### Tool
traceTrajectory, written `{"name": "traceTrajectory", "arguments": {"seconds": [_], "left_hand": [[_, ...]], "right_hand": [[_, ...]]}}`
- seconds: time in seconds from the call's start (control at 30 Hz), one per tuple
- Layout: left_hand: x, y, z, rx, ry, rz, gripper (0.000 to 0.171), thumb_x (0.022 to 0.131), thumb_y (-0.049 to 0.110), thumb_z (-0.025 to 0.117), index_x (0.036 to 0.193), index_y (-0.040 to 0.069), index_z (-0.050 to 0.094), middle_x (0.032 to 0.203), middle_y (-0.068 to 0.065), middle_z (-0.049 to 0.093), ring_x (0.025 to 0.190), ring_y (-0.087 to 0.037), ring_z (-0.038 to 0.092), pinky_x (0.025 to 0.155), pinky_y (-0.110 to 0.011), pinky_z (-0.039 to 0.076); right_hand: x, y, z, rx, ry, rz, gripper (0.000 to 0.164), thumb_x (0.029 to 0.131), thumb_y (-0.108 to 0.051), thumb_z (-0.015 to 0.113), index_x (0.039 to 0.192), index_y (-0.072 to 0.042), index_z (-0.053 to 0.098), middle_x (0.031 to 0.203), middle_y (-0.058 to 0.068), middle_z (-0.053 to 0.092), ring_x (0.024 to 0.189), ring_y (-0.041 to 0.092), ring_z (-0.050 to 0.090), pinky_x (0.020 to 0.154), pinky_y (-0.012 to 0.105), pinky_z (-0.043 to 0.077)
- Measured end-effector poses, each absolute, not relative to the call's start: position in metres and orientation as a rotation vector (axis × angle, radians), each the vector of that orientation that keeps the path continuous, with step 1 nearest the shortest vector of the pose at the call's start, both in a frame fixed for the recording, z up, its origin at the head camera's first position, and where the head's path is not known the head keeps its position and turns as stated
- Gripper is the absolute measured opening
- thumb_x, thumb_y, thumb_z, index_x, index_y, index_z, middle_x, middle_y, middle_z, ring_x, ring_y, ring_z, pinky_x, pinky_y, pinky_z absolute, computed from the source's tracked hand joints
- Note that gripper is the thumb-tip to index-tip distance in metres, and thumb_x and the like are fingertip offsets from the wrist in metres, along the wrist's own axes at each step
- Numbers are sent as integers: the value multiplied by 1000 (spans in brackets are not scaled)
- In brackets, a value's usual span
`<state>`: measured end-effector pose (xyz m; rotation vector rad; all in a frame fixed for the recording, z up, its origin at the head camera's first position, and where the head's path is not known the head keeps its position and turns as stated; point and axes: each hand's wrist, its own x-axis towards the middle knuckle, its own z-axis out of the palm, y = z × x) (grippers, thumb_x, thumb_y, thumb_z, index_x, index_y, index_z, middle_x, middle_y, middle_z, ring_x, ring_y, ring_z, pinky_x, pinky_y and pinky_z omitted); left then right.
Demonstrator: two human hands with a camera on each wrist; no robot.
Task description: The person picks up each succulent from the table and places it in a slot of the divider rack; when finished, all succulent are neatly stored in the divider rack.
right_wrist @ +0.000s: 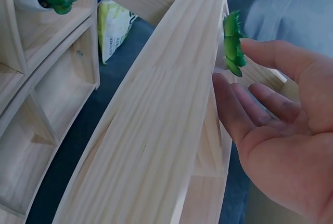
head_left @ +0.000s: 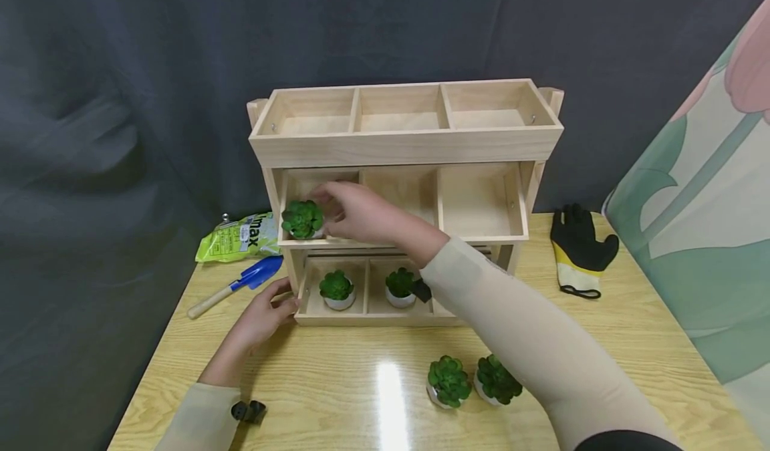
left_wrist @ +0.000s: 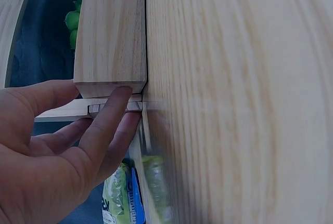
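My right hand (head_left: 355,212) is at the left compartment of the middle shelf tier (head_left: 481,200), beside a small green succulent (head_left: 303,219) in a white pot. In the right wrist view its thumb tip is right at the leaves (right_wrist: 233,47), with the other fingers spread beside the pot. The tray front hides most of that pot. My left hand (head_left: 267,311) rests its fingertips on the left end of the bottom tray (left_wrist: 109,37). That tray bears one potted succulent (head_left: 337,287) in its left compartment and another (head_left: 400,284) in the middle one.
The top tier (head_left: 403,147) has three compartments. Two more potted succulents (head_left: 448,381) stand on the table in front, close to my right forearm. A blue trowel (head_left: 259,274) and a green bag (head_left: 240,238) lie left of the shelf; a black-and-yellow glove (head_left: 580,247) lies right.
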<state>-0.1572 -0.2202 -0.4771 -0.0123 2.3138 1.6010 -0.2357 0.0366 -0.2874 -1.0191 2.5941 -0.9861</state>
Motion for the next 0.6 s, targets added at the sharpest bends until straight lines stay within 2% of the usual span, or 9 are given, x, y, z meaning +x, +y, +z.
{"name": "traceTrajectory", "arguments": {"seconds": [0.37, 0.6], "left_hand": [[-156, -219, -475, -14, 2331, 1588, 64, 112, 14, 56, 167, 1, 27, 167, -31, 35, 150, -54, 46, 108, -52, 59], [-156, -218, -475, -20, 2326, 1589, 64, 112, 14, 55, 168, 2, 27, 167, -31, 34, 150, -54, 46, 109, -53, 59]], "right_hand": [[-211, 65, -286, -1013, 2599, -1060, 64, 98, -7, 75, 157, -5, 49, 155, 14, 58, 130, 33, 67, 108, 35, 60], [-182, 101, -284, -1015, 2640, -1077, 60, 101, -14, 74, 157, -9, 51, 152, 12, 59, 131, 27, 67, 108, 38, 60]]}}
